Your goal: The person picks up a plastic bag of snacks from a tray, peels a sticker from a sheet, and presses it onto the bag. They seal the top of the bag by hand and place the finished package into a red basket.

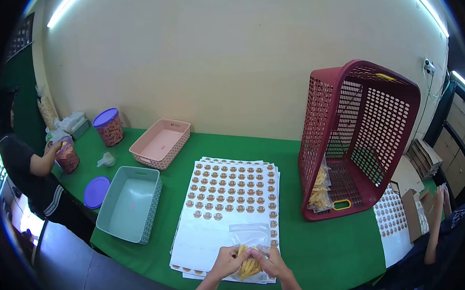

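Observation:
My left hand (229, 261) and my right hand (273, 263) pinch a clear zip bag (251, 231) at its front, thumbs close together. Inside the bag's lower half are yellow tube-shaped snack pieces (250, 269). The bag's upper part lies flat, pointing away from me. Beneath it rests a stack of white sticker sheets (200, 237) with rows of round brown labels; part of the top sheet has no labels. Whether a label sits under my thumbs is hidden.
A tipped maroon basket (306, 142) holds filled bags (320, 190). Left are a green basket (128, 201), a pink basket (162, 140), a purple-lidded tub (109, 127) and a loose purple lid (96, 192). One person (34, 174) works far left, another (437, 229) at right beside a cardboard box (414, 215).

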A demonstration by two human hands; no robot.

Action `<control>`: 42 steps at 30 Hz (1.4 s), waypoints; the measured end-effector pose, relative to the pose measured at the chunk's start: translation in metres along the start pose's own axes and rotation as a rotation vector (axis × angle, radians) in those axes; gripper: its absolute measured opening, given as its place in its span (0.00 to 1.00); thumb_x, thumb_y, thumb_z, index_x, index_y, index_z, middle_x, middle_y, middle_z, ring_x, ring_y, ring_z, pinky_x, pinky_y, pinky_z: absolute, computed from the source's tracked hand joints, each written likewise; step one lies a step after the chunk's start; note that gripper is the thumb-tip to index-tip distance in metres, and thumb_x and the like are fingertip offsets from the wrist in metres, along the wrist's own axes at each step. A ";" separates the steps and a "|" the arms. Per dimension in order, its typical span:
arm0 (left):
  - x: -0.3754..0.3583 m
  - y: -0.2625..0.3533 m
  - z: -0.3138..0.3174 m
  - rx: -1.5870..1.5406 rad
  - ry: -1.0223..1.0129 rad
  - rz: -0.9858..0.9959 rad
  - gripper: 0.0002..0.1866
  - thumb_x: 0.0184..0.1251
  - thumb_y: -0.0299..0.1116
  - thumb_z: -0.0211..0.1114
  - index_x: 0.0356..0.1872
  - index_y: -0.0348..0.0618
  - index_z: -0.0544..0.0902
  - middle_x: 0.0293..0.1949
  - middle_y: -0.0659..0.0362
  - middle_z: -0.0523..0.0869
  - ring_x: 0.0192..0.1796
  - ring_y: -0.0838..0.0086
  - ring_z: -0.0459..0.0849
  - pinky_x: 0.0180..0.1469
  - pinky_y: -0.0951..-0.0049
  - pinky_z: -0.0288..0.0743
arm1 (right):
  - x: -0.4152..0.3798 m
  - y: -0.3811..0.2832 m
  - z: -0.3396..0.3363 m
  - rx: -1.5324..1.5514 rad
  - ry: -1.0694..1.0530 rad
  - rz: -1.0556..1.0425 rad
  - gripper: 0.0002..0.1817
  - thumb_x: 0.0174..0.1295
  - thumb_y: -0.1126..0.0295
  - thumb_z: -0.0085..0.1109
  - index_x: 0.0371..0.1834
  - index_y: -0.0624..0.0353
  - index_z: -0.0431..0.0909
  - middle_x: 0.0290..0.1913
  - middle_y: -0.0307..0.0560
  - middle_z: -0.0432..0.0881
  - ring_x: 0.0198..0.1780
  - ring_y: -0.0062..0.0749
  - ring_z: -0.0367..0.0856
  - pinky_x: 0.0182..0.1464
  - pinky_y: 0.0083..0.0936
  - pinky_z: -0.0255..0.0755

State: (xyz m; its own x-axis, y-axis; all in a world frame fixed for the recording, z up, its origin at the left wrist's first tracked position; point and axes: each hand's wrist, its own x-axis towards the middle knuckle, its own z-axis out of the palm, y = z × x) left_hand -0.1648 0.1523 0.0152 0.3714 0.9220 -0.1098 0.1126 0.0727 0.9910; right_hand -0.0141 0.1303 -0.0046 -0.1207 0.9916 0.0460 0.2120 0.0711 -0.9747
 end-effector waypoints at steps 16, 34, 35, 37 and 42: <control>0.011 -0.002 0.018 0.085 -0.177 -0.019 0.17 0.53 0.42 0.61 0.36 0.37 0.77 0.25 0.57 0.80 0.25 0.83 0.73 0.27 0.81 0.67 | -0.014 0.010 -0.033 -0.160 0.121 -0.042 0.19 0.54 0.56 0.52 0.32 0.64 0.74 0.25 0.47 0.75 0.29 0.28 0.74 0.33 0.22 0.68; 0.014 -0.040 -0.008 -0.014 0.101 0.198 0.31 0.47 0.35 0.67 0.49 0.33 0.62 0.48 0.52 0.66 0.55 0.69 0.64 0.58 0.66 0.59 | 0.007 -0.003 -0.016 0.138 0.000 0.107 0.11 0.52 0.67 0.57 0.32 0.65 0.78 0.23 0.37 0.78 0.25 0.13 0.71 0.26 0.12 0.65; 0.014 -0.037 -0.010 -0.236 0.086 0.187 0.25 0.50 0.31 0.64 0.48 0.33 0.66 0.49 0.53 0.69 0.54 0.73 0.67 0.56 0.69 0.61 | 0.006 -0.004 -0.015 0.142 -0.027 0.094 0.12 0.52 0.66 0.58 0.32 0.65 0.78 0.22 0.36 0.78 0.24 0.12 0.71 0.25 0.11 0.64; 0.013 -0.022 -0.016 -0.334 0.041 0.183 0.23 0.51 0.30 0.63 0.47 0.32 0.68 0.47 0.53 0.72 0.51 0.73 0.69 0.54 0.71 0.63 | 0.002 -0.003 -0.009 0.155 -0.067 0.123 0.12 0.51 0.66 0.59 0.32 0.65 0.78 0.22 0.37 0.78 0.24 0.12 0.71 0.25 0.11 0.64; 0.010 0.000 -0.019 -0.308 0.017 0.039 0.14 0.54 0.28 0.61 0.40 0.31 0.76 0.36 0.54 0.81 0.39 0.77 0.78 0.43 0.78 0.70 | -0.007 -0.010 0.005 0.360 -0.069 0.152 0.15 0.48 0.64 0.63 0.31 0.67 0.78 0.23 0.39 0.78 0.26 0.14 0.72 0.27 0.11 0.65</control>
State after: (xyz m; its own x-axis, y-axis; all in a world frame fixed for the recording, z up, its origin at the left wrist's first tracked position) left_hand -0.1787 0.1691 0.0151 0.3541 0.9324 -0.0729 -0.1868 0.1469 0.9713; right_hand -0.0198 0.1224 0.0041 -0.1819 0.9774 -0.1073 -0.1191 -0.1302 -0.9843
